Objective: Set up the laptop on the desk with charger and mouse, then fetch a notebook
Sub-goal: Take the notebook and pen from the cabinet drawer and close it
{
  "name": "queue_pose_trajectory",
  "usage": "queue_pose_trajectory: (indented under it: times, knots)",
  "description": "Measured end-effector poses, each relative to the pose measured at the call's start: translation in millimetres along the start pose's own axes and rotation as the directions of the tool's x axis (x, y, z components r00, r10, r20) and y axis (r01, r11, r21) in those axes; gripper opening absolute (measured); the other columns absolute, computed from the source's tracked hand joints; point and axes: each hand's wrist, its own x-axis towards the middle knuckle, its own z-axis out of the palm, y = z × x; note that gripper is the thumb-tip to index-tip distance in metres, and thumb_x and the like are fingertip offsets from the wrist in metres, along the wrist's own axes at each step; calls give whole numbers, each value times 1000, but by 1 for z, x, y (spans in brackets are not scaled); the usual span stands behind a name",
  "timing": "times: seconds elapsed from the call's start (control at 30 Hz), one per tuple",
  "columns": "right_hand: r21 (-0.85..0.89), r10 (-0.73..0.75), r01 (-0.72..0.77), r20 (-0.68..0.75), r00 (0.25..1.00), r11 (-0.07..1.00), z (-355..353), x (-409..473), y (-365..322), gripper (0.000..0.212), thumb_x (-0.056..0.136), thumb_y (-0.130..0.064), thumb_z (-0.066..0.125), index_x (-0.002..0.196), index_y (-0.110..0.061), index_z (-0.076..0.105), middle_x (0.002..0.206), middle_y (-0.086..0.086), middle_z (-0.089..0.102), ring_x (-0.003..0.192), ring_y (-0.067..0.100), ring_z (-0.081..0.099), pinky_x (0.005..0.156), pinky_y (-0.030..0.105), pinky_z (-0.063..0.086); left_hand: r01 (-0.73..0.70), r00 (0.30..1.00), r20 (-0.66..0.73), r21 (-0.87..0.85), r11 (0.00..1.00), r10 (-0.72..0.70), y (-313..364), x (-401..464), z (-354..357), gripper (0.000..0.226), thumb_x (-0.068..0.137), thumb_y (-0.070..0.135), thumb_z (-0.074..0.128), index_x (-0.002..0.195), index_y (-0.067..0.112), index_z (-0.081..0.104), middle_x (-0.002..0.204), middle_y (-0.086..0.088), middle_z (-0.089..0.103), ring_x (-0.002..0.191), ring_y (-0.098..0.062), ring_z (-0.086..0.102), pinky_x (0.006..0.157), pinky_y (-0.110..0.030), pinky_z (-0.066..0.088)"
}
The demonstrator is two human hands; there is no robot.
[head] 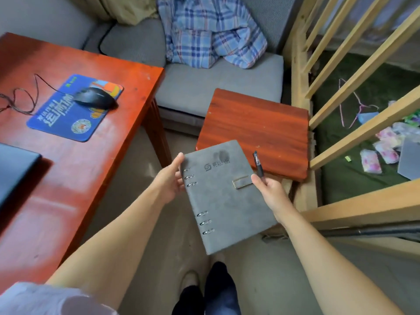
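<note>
The person is standing between the red table on the left and a small wooden stool farther off on the right, and is holding a grey ring-bound notebook in the air over the floor. The left hand is gripping the notebook's far-left corner by the ring spine, fingers going under the cover. The right hand is holding the right edge beside the clasp while also pinching a dark pen that is sticking up past the cover.

On the table the mouse is sitting on a blue mouse pad, its cord trailing off to the left, and a dark corner of what is probably the laptop is showing at the left edge. No charger is showing in view.

The fetch seems nearly done; the notebook is likely heading for the table. The pen looks like the weak point: the right hand is doing two jobs, so any shift of grip on the cover could be letting the pen slide out and drop to the floor. Setting the notebook down on the right part of the table could also be nudging the mouse or snagging its loose cord if it is swinging in too far
</note>
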Motion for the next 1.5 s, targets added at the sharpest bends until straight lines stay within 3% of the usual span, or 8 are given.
queue_pose_trajectory:
  times: [0.23, 0.5, 0.63, 0.77, 1.03, 1.2, 1.33, 1.5]
  knots:
    - [-73, -85, 87, 29, 996, 994, 52, -28, 55, 27, 83, -46, 61, 81, -20, 65, 73, -10, 69, 68, 4, 60, 68, 21, 44, 144, 818, -564, 7, 990, -115, -76, 37, 9, 71, 72, 80, 37, 89, 14, 54, 93, 0, 59, 85, -24, 55, 76, -34, 42]
    - [362, 548, -456, -210, 809, 813, 32, 32, 174, 20, 92, -9, 45, 102, -1, 61, 70, 5, 57, 40, 6, 45, 34, 16, 32, 186, 951, -304, 399, 898, -62, -147, 100, -11, 57, 87, 59, 35, 81, 13, 68, 82, -1, 68, 81, -19, 62, 74, -32, 43]
    - [786, 662, -343, -109, 741, 514, 50, 66, 209, 38, 100, -8, 28, 136, 4, 31, 126, 24, 53, 102, 30, 61, 82, 37, 53, 148, 987, -129, 498, 854, -96, -194, 137, 2, 32, 92, 23, 34, 64, 16, 49, 69, -2, 54, 69, -18, 47, 62, -30, 36]
    - [940, 681, -138, -119, 722, 311, 59, 85, 228, 46, 100, -4, 20, 146, -9, 19, 151, 18, 28, 136, 32, 35, 105, 49, 38, 201, 979, -125, 492, 847, -160, -222, 168, 6, 36, 93, 20, 34, 58, 17, 45, 60, 0, 51, 60, -16, 45, 64, -31, 36]
    - [981, 627, -8, -119, 770, 196, 61, 86, 221, 70, 82, 18, 7, 139, -9, 37, 145, 17, 37, 134, 31, 36, 108, 50, 34, 39, 997, -78, 457, 889, -4, -209, 166, 8, 36, 93, 13, 39, 67, 14, 64, 58, 10, 70, 58, -4, 64, 56, -14, 47]
    - [979, 551, 40, -145, 822, 198, 53, 69, 190, 111, 40, 22, 9, 143, -11, 29, 150, 18, 29, 139, 32, 28, 102, 49, 38, -35, 997, -34, 658, 752, 75, -181, 155, 4, 40, 74, 28, 32, 85, 18, 69, 99, -4, 71, 99, -25, 61, 96, -37, 45]
    - [973, 496, 66, -171, 851, 222, 51, 73, 171, 93, 60, 25, 7, 144, -8, 29, 151, 11, 32, 137, 27, 35, 95, 46, 44, -158, 986, 78, 745, 649, 149, -153, 158, 11, 41, 72, 33, 27, 82, 47, 64, 114, 10, 68, 114, -14, 56, 106, -41, 38]
    - [970, 470, 77, -181, 864, 232, 42, 104, 150, 79, 74, 21, 6, 144, -8, 29, 151, 8, 32, 137, 25, 36, 102, 45, 41, -187, 980, 95, 753, 631, 177, -123, 185, 28, 46, 75, 31, 28, 100, 37, 66, 117, 9, 66, 115, -14, 56, 106, -43, 38]
